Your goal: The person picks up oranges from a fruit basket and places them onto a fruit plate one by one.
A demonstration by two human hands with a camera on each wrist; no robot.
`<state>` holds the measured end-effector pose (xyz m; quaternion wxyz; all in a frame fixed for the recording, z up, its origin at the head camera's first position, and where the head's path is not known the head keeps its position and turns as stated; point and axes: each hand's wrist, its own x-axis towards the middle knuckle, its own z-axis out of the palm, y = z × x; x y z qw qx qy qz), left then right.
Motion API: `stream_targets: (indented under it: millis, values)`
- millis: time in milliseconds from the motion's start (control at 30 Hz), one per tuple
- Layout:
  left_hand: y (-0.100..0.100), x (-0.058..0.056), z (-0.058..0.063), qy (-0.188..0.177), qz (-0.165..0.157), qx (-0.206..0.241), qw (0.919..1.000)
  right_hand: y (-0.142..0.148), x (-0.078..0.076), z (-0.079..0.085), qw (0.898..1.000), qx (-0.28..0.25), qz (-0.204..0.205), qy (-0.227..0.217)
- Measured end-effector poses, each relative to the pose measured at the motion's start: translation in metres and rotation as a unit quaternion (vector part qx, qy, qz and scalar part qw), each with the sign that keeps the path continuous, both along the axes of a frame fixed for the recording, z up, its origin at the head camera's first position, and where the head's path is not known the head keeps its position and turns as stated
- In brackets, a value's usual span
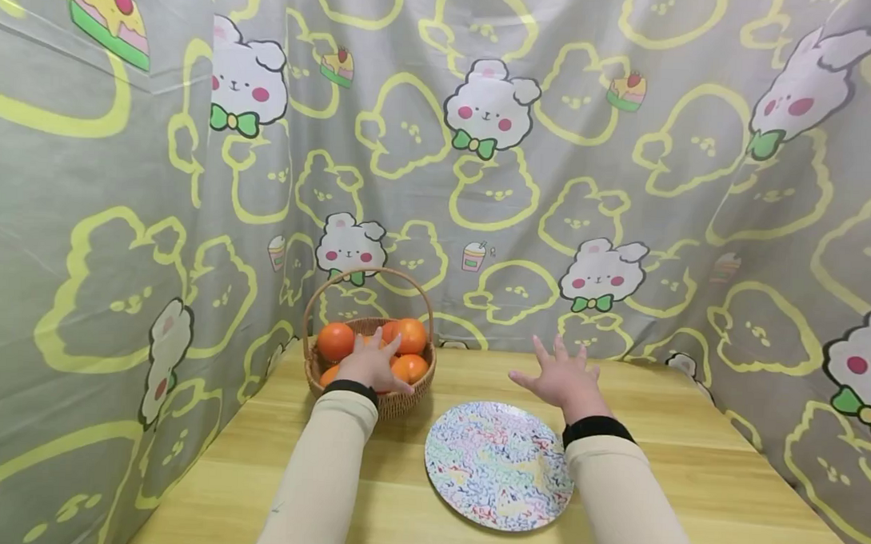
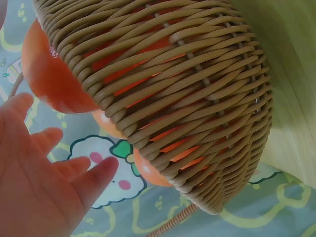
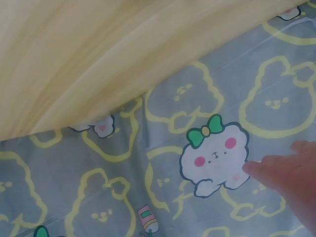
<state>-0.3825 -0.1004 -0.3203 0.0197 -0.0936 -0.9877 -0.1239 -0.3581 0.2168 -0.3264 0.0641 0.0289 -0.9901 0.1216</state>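
Observation:
A wicker basket (image 1: 402,403) with a tall hoop handle holds several oranges (image 1: 335,341) at the left of the table. My left hand (image 1: 369,364) is over the front of the basket with fingers spread, overlapping the fruit in the head view. In the left wrist view the hand (image 2: 44,173) is beside the woven rim, and nothing is in its grasp. My right hand (image 1: 563,379) hovers with spread fingers above the table, just beyond the round plate (image 1: 497,466) with its multicoloured squiggle pattern. Only part of this hand (image 3: 286,182) enters the right wrist view, holding nothing.
The wooden table (image 1: 660,448) carries the basket and plate. A grey curtain (image 1: 424,199) printed with yellow outlines and white cartoon animals surrounds it at the back and both sides, close behind the basket.

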Motion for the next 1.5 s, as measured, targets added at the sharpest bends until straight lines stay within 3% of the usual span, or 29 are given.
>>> stream_targets:
  millis: [167, 600, 967, 1233, 1500]
  values:
    - [0.001, -0.001, 0.0, -0.004, -0.006, 0.018, 0.9998, 0.005, 0.0, -0.001, 1.0, 0.008, -0.002, 0.017]
    - [0.001, 0.002, -0.022, 0.017, -0.021, 0.036, 0.999, 0.005, 0.005, -0.017, 1.0, 0.002, -0.01, 0.029]
    - [0.001, -0.003, -0.023, 0.024, -0.028, 0.045, 0.9983, 0.007, 0.007, -0.019, 1.0, -0.008, -0.008, 0.026]
    - [-0.001, -0.009, -0.028, 0.053, -0.062, 0.043, 0.9957, 0.008, 0.008, -0.02, 1.0, -0.015, -0.006, 0.024]
    - [-0.004, -0.016, -0.036, 0.094, -0.07, 0.05, 0.9918, 0.007, 0.007, -0.021, 0.999, -0.026, -0.002, 0.02]
